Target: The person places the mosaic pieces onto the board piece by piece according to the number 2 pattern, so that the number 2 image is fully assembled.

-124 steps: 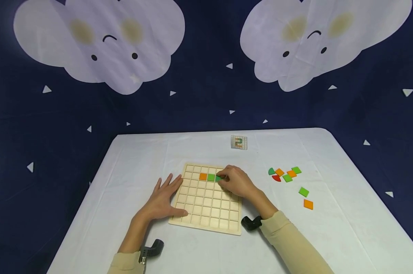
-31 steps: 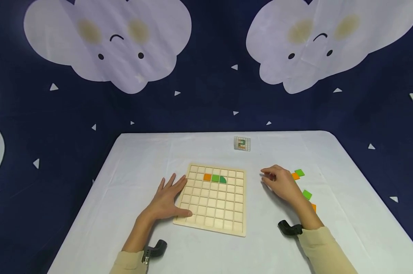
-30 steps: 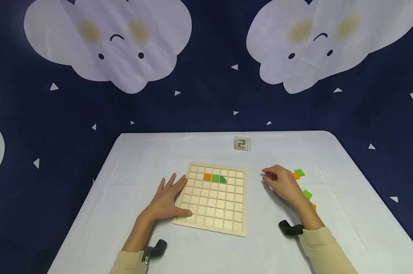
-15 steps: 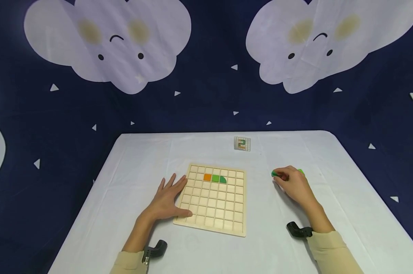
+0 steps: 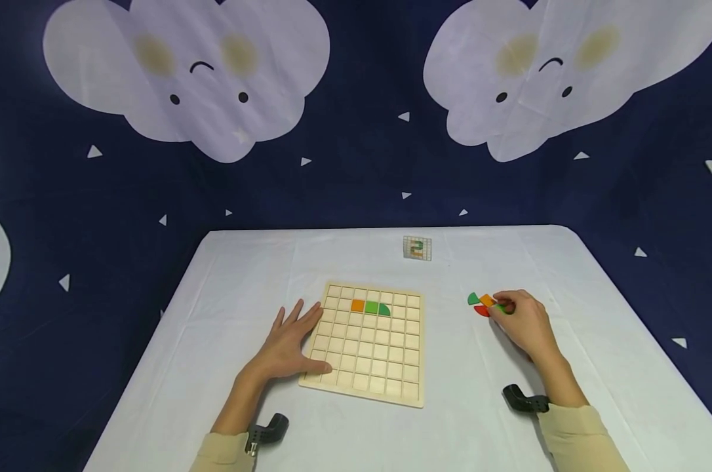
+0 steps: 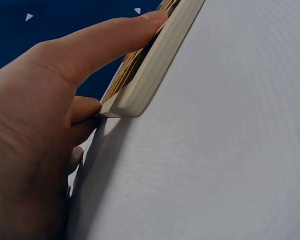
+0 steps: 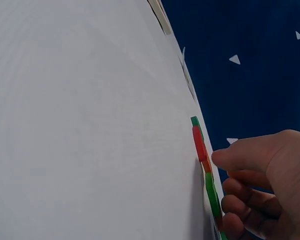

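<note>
My left hand [image 5: 282, 347] rests along the left edge of a wooden grid board [image 5: 362, 383], fingers spread and thumb lying over the rim. One row of the board carries an orange square tile [image 5: 358, 305], a green square tile [image 5: 372, 307] and a dark green quarter-round tile [image 5: 384, 309]. My right hand [image 5: 527, 321] hovers at the loose tiles, thumb and forefinger apart. Around its fingertips lie another orange tile [image 5: 486, 300], a red quarter-round tile [image 5: 482, 311] and a light green tile [image 7: 212, 195]. Further tiles are hidden beneath this hand.
A loose dark green quarter-round tile [image 5: 473, 299] lies left of the orange one. Behind the board, a small card [image 5: 417, 248] with a grid and a figure like a 2 lies on the white-covered table [image 5: 261, 262]. A patterned dark blue cloth [image 5: 356, 164] hangs behind.
The dark green quarter-round tile has been laid on the board's row. The right hand left the board, passed over the loose tiles, and has shifted right. The left hand stays on the board.
</note>
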`<state>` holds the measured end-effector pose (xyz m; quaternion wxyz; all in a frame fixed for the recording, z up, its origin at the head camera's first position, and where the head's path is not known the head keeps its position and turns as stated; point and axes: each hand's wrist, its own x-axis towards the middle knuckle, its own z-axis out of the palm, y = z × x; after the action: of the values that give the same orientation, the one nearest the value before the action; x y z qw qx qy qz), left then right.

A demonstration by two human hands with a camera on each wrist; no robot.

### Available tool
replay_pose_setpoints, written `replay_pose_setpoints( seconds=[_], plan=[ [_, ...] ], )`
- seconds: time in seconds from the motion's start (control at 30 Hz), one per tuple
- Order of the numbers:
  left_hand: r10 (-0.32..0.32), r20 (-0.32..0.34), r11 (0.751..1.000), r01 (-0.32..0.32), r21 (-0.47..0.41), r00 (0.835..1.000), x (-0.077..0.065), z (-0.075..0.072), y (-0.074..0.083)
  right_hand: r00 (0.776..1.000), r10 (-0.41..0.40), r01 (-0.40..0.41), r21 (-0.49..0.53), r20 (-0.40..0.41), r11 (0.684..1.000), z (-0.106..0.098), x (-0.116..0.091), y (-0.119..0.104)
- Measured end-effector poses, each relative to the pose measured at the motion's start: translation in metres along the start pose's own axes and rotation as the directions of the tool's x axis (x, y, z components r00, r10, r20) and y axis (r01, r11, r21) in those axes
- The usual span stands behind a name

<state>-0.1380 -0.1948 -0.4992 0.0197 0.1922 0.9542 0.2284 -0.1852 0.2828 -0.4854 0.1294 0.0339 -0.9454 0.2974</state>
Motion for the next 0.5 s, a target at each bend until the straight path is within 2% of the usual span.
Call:
replay_pose_setpoints(
  seconds=[0.1, 0.5],
  plan=[
    [0.003, -0.005, 1.0, -0.003, -0.004, 1.0, -0.0005, -0.0004, 0.0001, 1.0, 0.027, -0.027, -0.009, 0.01, 1.0, -0.0021, -0.0016, 0.003],
    [-0.001, -0.011, 1.0, 0.001, -0.01, 1.0, -0.0009, 0.0001, 0.0002, 0.999, 0.049, -0.049, -0.058, -0.002, 0.997, -0.0045, -0.0077, 0.008]
  ],
)
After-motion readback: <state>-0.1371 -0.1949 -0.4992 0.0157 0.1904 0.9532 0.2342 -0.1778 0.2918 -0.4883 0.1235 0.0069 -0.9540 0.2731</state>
